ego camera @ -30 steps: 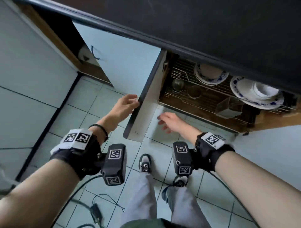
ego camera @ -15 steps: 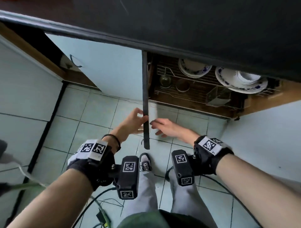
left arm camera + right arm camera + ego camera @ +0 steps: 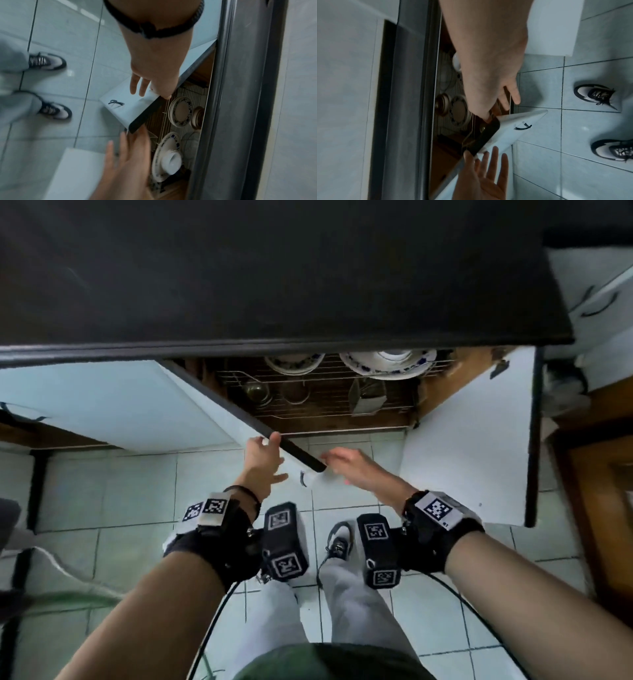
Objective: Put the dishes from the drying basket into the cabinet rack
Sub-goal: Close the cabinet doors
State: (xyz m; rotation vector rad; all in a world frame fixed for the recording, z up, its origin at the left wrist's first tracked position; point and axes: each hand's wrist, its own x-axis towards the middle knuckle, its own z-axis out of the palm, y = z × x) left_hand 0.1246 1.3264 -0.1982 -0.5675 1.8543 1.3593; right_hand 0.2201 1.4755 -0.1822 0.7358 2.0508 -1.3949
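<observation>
Under the dark countertop, the cabinet's wire rack (image 3: 322, 409) holds blue-patterned plates (image 3: 387, 364), one with a white cup (image 3: 171, 162) on it, and a bowl (image 3: 294, 361). The left cabinet door (image 3: 222, 419) stands half open. My left hand (image 3: 263, 450) presses flat on its white face, the thumb on its dark top edge (image 3: 298, 451). My right hand (image 3: 347, 465) touches the door's free end with straight fingers (image 3: 515, 97). Neither hand holds a dish. The drying basket is out of sight.
The right cabinet door (image 3: 462, 450) stands wide open beside my right arm. A metal cutlery holder (image 3: 368, 402) and a small round metal pot (image 3: 255, 392) sit on the rack's front. My feet (image 3: 339, 539) and cables (image 3: 212, 628) are on the tiled floor.
The left door has swung from wide open past edge-on and now angles toward the cabinet opening. Both hands have followed it, and the view has shifted left.
</observation>
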